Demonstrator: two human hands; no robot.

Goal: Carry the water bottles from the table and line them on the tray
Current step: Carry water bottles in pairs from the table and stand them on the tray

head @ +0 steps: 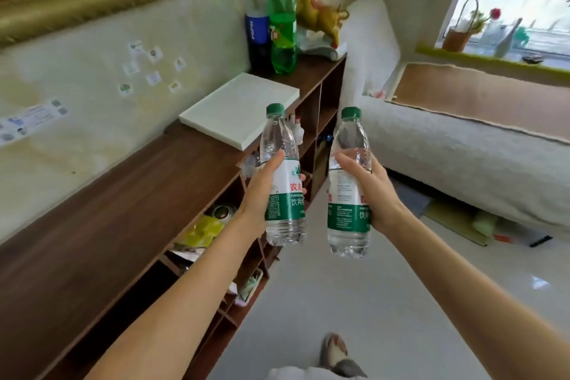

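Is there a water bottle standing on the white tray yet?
No, the white tray on the shelf top is bare, and both water bottles are in the air, one in the left hand, one in the right hand.

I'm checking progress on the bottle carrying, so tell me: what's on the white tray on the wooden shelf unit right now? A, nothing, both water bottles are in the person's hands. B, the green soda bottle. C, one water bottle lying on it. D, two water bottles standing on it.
A: the white tray has a bare top, while the left hand grips one water bottle and the right hand grips the other water bottle, both held upright in the air.
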